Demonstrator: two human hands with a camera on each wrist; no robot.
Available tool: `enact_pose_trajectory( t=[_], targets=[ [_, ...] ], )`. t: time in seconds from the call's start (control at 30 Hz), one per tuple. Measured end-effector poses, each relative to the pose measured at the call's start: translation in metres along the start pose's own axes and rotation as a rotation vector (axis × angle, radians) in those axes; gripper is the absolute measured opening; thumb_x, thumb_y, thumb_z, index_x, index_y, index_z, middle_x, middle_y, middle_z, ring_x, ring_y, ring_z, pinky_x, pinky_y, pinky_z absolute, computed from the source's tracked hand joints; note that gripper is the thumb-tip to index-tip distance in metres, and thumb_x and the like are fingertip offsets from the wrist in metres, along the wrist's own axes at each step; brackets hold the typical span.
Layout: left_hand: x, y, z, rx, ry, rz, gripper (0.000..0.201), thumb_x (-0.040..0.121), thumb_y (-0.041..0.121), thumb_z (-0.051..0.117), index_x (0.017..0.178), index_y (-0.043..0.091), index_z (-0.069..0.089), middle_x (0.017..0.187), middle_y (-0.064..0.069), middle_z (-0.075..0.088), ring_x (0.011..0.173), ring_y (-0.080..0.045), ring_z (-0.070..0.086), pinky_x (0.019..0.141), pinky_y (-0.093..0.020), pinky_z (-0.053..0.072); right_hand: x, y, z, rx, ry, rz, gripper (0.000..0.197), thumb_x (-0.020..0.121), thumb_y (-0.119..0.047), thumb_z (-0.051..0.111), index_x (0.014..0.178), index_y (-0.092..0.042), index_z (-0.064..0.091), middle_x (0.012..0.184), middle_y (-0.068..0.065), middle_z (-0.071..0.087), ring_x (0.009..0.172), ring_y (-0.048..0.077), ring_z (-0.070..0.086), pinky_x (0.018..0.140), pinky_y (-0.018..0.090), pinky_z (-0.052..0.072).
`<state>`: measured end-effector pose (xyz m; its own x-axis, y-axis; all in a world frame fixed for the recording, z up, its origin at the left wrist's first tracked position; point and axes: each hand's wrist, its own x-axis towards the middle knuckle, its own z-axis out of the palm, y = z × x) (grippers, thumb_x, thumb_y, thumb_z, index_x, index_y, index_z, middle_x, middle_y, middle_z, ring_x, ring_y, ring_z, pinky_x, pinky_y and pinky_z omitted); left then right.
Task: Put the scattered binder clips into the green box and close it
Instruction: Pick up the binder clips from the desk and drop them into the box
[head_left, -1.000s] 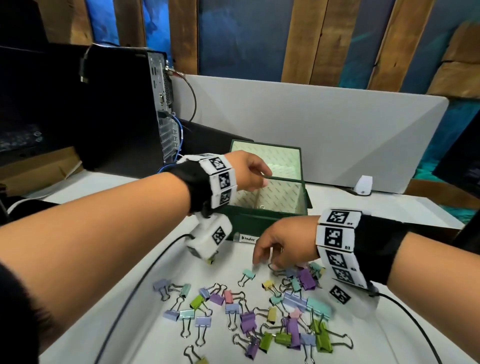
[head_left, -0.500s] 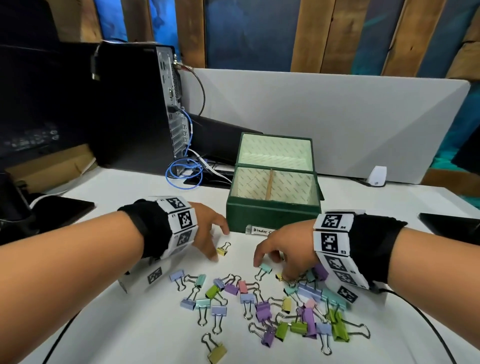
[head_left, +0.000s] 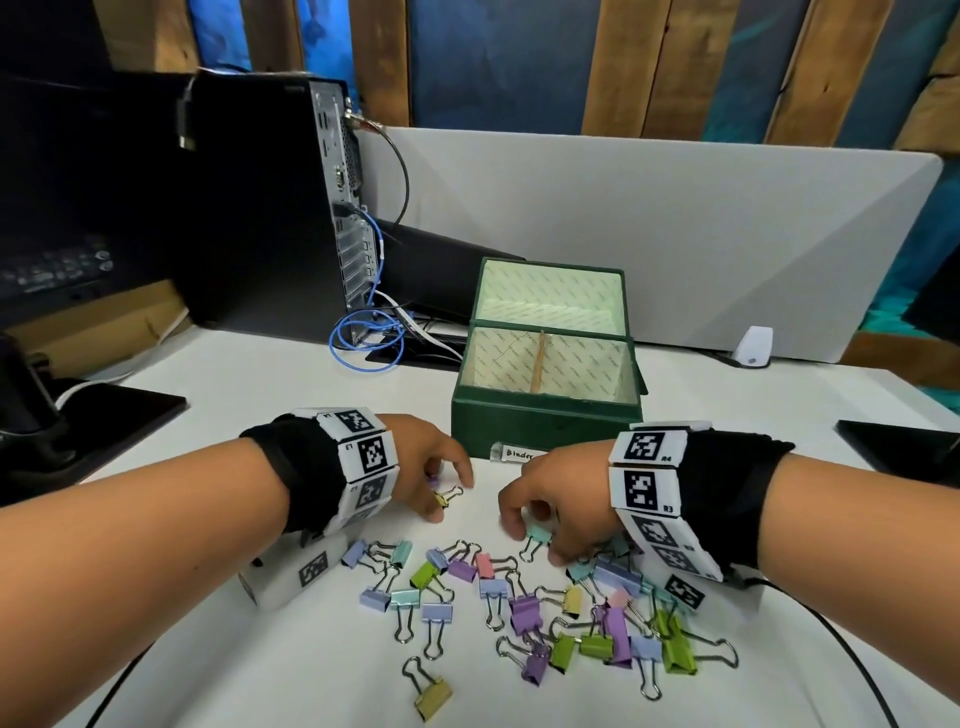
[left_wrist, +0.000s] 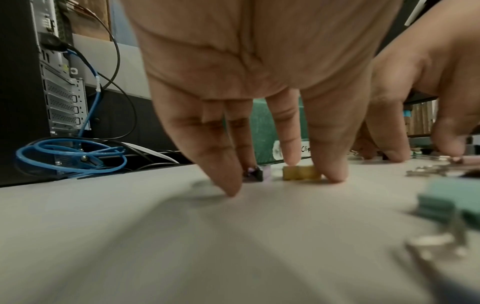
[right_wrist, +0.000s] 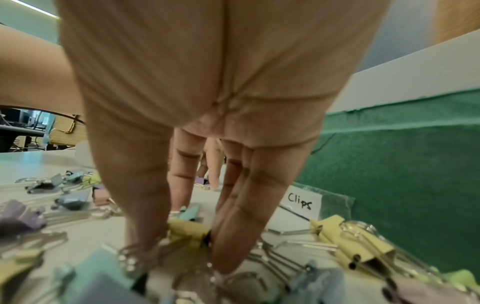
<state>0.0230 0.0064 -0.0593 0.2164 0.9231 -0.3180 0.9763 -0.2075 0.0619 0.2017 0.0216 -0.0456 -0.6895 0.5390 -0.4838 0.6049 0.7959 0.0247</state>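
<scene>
Head view: green box (head_left: 545, 426) open on the desk (head_left: 260, 384), lid tipped back, no clips visible inside; binder clips (head_left: 524, 603) strewn just in front of it. Left hand (head_left: 423, 470) lowered with fingers curled down around a yellow clip (head_left: 443, 498), a purple one beside it. Right hand (head_left: 553, 506) curled over the near edge of the pile, a teal clip (head_left: 537, 535) at its fingertips.

Left wrist view: fingers (left_wrist: 223, 164) pointing down, tips touching the desk on either side of the yellow clip (left_wrist: 301, 173); bracketing it, not clearly pinched yet.

Right wrist view: thumb and fingers (right_wrist: 244, 222) closing on another yellow clip (right_wrist: 188, 228) amid the tangle; whether gripped fully, cannot tell.

Handling, as a guess: light, stiff little things, slick painted bodies and loose wire handles that snag on neighbours; best pinched across the coloured body, or scooped several at once.

Compared with a second ago: left hand then up at the box rim, now down at the desk by the clips; right hand roughly where it was, over the pile
</scene>
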Motion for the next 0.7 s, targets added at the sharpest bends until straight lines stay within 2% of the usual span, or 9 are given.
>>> enact_pose_trajectory(
  t=[0.1, 0.2, 0.27, 0.37, 0.5, 0.57, 0.63, 0.7],
  targets=[
    [-0.0019, 0.0036, 0.0003, 0.036, -0.001, 0.036, 0.049, 0.079, 0.034, 0.068, 0.124, 0.042, 0.053, 0.114, 0.002, 0.057, 0.108, -0.018, 0.056, 0.087, -0.023, 0.039, 0.0014, 0.0022, -0.0014, 0.016, -0.018, -0.023, 0.031, 0.078, -0.018, 0.069, 0.106, -0.023, 0.057, 0.106, 0.004, 0.060, 0.088, 0.018, 0.053, 0.062, 0.025, 0.040],
    [-0.0020, 0.0059, 0.0004, 0.020, 0.000, 0.033, 0.041, 0.080, 0.031, 0.068, 0.120, 0.036, 0.058, 0.105, 0.005, 0.052, 0.102, -0.016, 0.056, 0.088, -0.023, 0.040, 0.0018, 0.0035, -0.0002, 0.054, -0.017, -0.026, 0.030, 0.077, -0.012, 0.068, 0.103, -0.021, 0.056, 0.097, 0.002, 0.056, 0.083, 0.018, 0.051, 0.059, 0.024, 0.039],
    [-0.0004, 0.0047, 0.0018, -0.015, 0.013, 0.017, 0.033, 0.079, 0.028, 0.069, 0.111, 0.032, 0.062, 0.104, 0.006, 0.055, 0.092, -0.012, 0.053, 0.084, -0.022, 0.043, 0.0017, 0.0037, 0.0023, 0.077, 0.006, -0.020, 0.027, 0.076, -0.011, 0.068, 0.098, -0.020, 0.056, 0.094, 0.001, 0.054, 0.081, 0.018, 0.050, 0.058, 0.024, 0.038],
    [0.0028, 0.0008, 0.0046, -0.040, 0.036, 0.016, 0.022, 0.077, 0.026, 0.070, 0.098, 0.030, 0.066, 0.097, 0.010, 0.056, 0.084, -0.009, 0.052, 0.067, -0.013, 0.038, 0.0008, 0.0028, 0.0048, 0.088, 0.061, -0.014, 0.021, 0.075, -0.010, 0.066, 0.086, -0.023, 0.053, 0.090, -0.001, 0.054, 0.079, 0.017, 0.050, 0.057, 0.024, 0.037],
    [0.0042, 0.0011, 0.0040, -0.032, 0.032, 0.027, 0.016, 0.075, 0.024, 0.070, 0.082, 0.034, 0.059, 0.093, 0.009, 0.056, 0.083, -0.010, 0.052, 0.064, -0.012, 0.035, 0.0013, 0.0014, 0.0035, 0.098, 0.065, -0.038, 0.021, 0.076, -0.008, 0.066, 0.084, -0.021, 0.051, 0.087, -0.001, 0.052, 0.076, 0.017, 0.048, 0.055, 0.023, 0.035],
    [0.0046, 0.0027, 0.0035, -0.016, 0.020, 0.039, 0.019, 0.076, 0.024, 0.069, 0.090, 0.035, 0.061, 0.095, 0.008, 0.056, 0.085, -0.011, 0.052, 0.065, -0.013, 0.036, 0.0019, 0.0004, 0.0030, 0.106, 0.057, -0.048, 0.021, 0.076, -0.007, 0.065, 0.084, -0.021, 0.051, 0.087, -0.001, 0.051, 0.075, 0.017, 0.046, 0.053, 0.023, 0.034],
    [0.0053, 0.0031, 0.0036, -0.002, 0.007, 0.042, 0.030, 0.078, 0.026, 0.069, 0.105, 0.036, 0.062, 0.097, 0.008, 0.057, 0.086, -0.010, 0.052, 0.066, -0.013, 0.036, 0.0022, 0.0001, 0.0029, 0.118, 0.057, -0.058, 0.021, 0.076, -0.006, 0.065, 0.082, -0.020, 0.051, 0.086, 0.000, 0.052, 0.074, 0.017, 0.046, 0.055, 0.024, 0.035],
    [0.0058, 0.0032, 0.0033, 0.009, 0.003, 0.044, 0.036, 0.078, 0.026, 0.069, 0.112, 0.036, 0.060, 0.102, 0.006, 0.060, 0.087, -0.009, 0.052, 0.067, -0.015, 0.038, 0.0010, 0.0007, 0.0031, 0.136, 0.060, -0.064, 0.020, 0.075, -0.004, 0.064, 0.079, -0.019, 0.050, 0.083, 0.001, 0.052, 0.071, 0.016, 0.046, 0.054, 0.024, 0.035]
  ],
)
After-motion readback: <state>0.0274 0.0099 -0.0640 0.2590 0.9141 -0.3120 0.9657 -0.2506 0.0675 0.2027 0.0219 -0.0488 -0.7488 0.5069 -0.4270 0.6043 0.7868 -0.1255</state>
